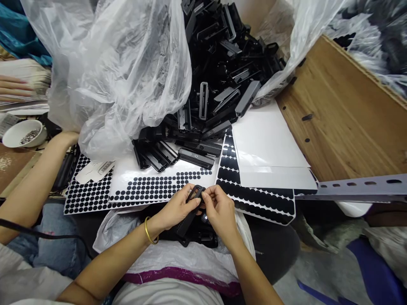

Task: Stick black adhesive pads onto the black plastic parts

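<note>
My left hand (176,208) grips a long black plastic part (188,216) and holds it slanted over my lap. My right hand (220,209) pinches at the top end of the same part, fingertips pressed together; whether a small pad is between them is too small to see. White sheets of round black adhesive dots (149,188) lie just beyond my hands. More black parts (203,237) rest on a plastic bag on my lap. A gold bangle sits on my left wrist.
A heap of black plastic parts (222,63) spills from a clear plastic bag (121,76) at the back. A wooden board (343,114) and a grey slotted metal rail (359,186) are on the right. Another person's arm (34,178) reaches in at the left, near a white bowl (23,133).
</note>
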Tool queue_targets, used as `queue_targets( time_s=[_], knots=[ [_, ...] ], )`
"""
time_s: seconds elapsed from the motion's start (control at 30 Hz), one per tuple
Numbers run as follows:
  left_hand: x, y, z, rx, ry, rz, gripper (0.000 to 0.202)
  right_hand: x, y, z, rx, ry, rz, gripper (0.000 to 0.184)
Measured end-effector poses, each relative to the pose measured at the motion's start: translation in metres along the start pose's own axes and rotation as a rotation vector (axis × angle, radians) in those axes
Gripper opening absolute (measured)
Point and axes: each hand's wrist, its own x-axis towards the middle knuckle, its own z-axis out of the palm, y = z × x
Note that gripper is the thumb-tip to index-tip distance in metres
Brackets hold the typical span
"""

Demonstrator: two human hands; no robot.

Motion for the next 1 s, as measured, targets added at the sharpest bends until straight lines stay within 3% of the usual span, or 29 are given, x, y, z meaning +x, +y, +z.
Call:
queue_targets(
  time_s=[0.17, 0.37, 0.5, 0.57, 0.7, 0.77, 0.87, 0.93, 1.0],
  knots=[
    [0.001, 0.000, -0.002, -0.027, 0.020, 0.021, 0.015, -0.003, 0.004, 0.006, -0.173, 0.065, -0.112, 0.011],
    [-0.002, 0.003, -0.004, -0.163, -0.074, -0.093, 0.029, -0.001, 0.007, -0.007, -0.129, 0.328, -0.140, 0.047],
    [-0.008, 0.006, -0.007, -0.142, -0.100, -0.077, 0.028, 0.000, 0.007, -0.020, -0.017, 0.371, -0.098, 0.032],
    [-0.011, 0.010, -0.011, -0.012, -0.139, -0.058, 0.026, 0.001, 0.007, -0.025, -0.033, 0.381, -0.110, 0.020],
    [-0.011, 0.023, -0.022, 0.511, -0.260, 0.110, 0.023, 0.004, 0.007, -0.028, -0.171, 0.363, -0.181, 0.010],
    [-0.001, 0.031, -0.026, 0.762, -0.119, 0.273, 0.020, 0.007, 0.007, -0.027, -0.272, 0.334, -0.236, 0.011],
    [0.027, 0.040, -0.030, 1.126, 0.241, 0.507, 0.021, 0.014, 0.008, -0.023, -0.454, 0.264, -0.316, 0.015],
    [0.048, 0.042, -0.032, 1.348, 0.353, 0.557, 0.028, 0.020, 0.010, -0.019, -0.587, 0.229, -0.333, 0.016],
    [0.064, 0.042, -0.032, 1.518, 0.390, 0.559, 0.033, 0.026, 0.012, -0.015, -0.697, 0.212, -0.322, 0.016]
  ],
)
